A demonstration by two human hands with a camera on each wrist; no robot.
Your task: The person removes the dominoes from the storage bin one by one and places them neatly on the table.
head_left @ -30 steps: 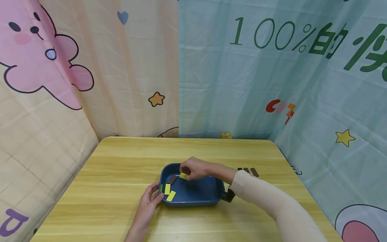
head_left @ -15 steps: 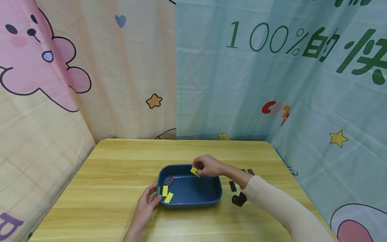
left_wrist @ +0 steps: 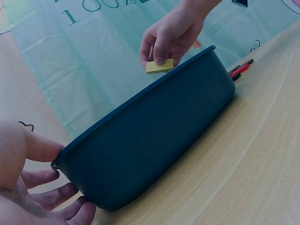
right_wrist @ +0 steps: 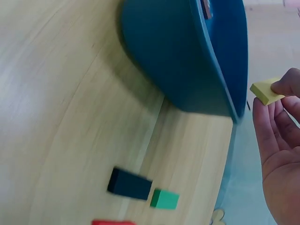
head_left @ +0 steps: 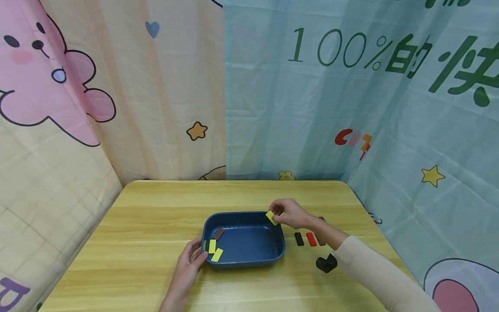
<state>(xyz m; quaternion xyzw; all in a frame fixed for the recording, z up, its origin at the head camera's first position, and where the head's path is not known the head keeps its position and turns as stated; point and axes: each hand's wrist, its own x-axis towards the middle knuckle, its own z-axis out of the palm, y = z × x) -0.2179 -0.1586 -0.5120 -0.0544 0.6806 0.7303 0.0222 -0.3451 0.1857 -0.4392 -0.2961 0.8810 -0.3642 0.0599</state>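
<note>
My right hand (head_left: 291, 213) pinches a yellow rectangular block (right_wrist: 266, 91) between thumb and fingertips, above the far right corner of a blue basin (head_left: 249, 262). In the left wrist view the same block (left_wrist: 160, 66) shows over the basin's rim. My left hand (head_left: 186, 265) holds the basin's left end, thumb at the rim and the other fingers against the outer wall. Inside the basin's left part lie two yellow blocks, one upright-looking block (head_left: 212, 246) and one slanted block (head_left: 217, 255), plus a brown block (head_left: 219, 234). A green piece (head_left: 204, 245) partly shows by the left wall.
Right of the basin lie a black block (head_left: 299, 238), a red block (head_left: 311, 239) and brown blocks (head_left: 320, 239), partly behind the right forearm. A green block (right_wrist: 164, 199) shows in the right wrist view. A black device (head_left: 326, 263) is beside the right sleeve. Printed curtains surround the wooden table (head_left: 163, 197).
The right hand has moved rightward with the yellow block, from over the basin's middle to its far right corner. More blocks right of the basin have come into sight. The left hand stays put.
</note>
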